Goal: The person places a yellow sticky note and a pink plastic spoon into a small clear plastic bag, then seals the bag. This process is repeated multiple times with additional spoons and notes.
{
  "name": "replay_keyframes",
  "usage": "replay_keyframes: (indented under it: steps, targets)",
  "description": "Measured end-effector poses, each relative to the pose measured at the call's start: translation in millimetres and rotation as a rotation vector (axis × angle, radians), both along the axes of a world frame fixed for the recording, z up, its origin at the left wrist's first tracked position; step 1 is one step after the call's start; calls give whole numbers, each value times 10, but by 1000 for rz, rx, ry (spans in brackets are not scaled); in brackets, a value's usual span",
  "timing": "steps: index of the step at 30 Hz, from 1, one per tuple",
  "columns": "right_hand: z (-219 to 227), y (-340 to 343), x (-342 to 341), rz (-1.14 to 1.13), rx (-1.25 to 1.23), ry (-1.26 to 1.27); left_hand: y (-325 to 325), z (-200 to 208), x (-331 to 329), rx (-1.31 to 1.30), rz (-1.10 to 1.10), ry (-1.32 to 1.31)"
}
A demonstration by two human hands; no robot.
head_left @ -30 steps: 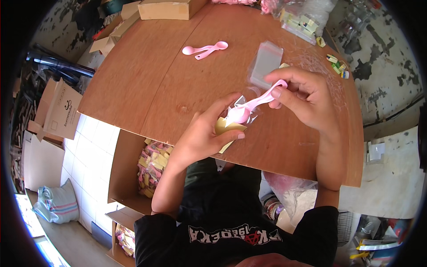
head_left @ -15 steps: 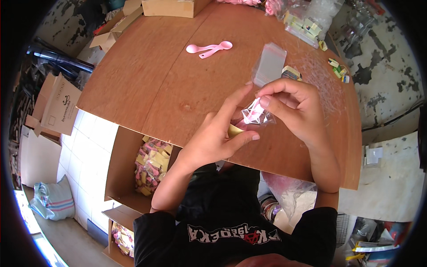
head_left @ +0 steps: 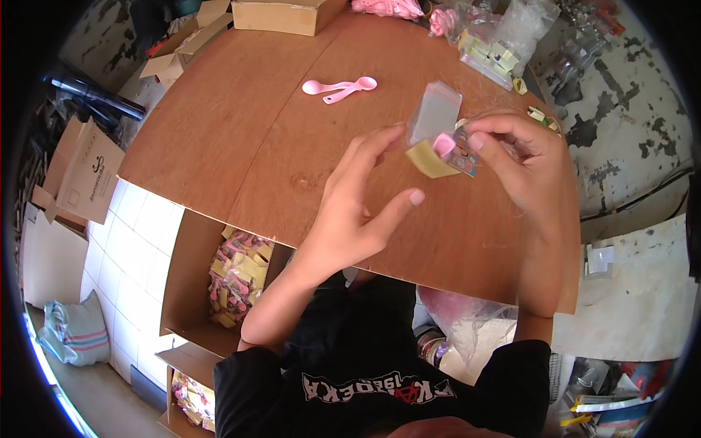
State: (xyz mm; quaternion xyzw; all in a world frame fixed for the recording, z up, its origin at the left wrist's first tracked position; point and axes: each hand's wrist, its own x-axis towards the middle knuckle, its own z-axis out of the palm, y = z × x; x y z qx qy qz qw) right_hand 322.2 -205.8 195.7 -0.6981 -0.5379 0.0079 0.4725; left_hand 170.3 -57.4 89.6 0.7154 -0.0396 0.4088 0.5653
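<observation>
A small clear packet holding a pink spoon (head_left: pixel 443 144) and a yellow card (head_left: pixel 432 160) hangs over the table, tilted, with a dark printed part at its right side. My right hand (head_left: pixel 527 155) pinches at the packet's upper right edge, thumb and fingertips together; its forearm is smeared by motion. My left hand (head_left: pixel 359 201) is apart from the packet, on its left, with fingers spread and nothing in them. Just behind the packet lies a stack of clear plastic sleeves (head_left: pixel 440 106). Two crossed pink spoons (head_left: pixel 340 88) rest farther off on the table.
The brown wooden table (head_left: pixel 241 139) bears a cardboard box (head_left: pixel 281 16) at its far edge and clear bags with small cards (head_left: pixel 488 60) at far right. Below its front left edge, an open carton (head_left: pixel 191 274) holds several packed pink and yellow pieces (head_left: pixel 239 276).
My left hand has let go of the packet and opened. The packet has moved away and slightly right with my right hand, and its yellow card now shows.
</observation>
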Motion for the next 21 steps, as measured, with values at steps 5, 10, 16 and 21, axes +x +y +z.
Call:
replay_keyframes:
  steps: [5,10,16,21]
  targets:
    - [-27,75,-192,174,-102,87,13,169,86,63,-46,60]
    - [-88,54,-186,148,-77,217,-93,185,63,-406,-182,28]
    - [-31,41,-216,126,67,-324,-87,171,27,-451,-125,93]
    - [-48,-17,-291,62,-8,-472,-140,197,15,-424,-137,81]
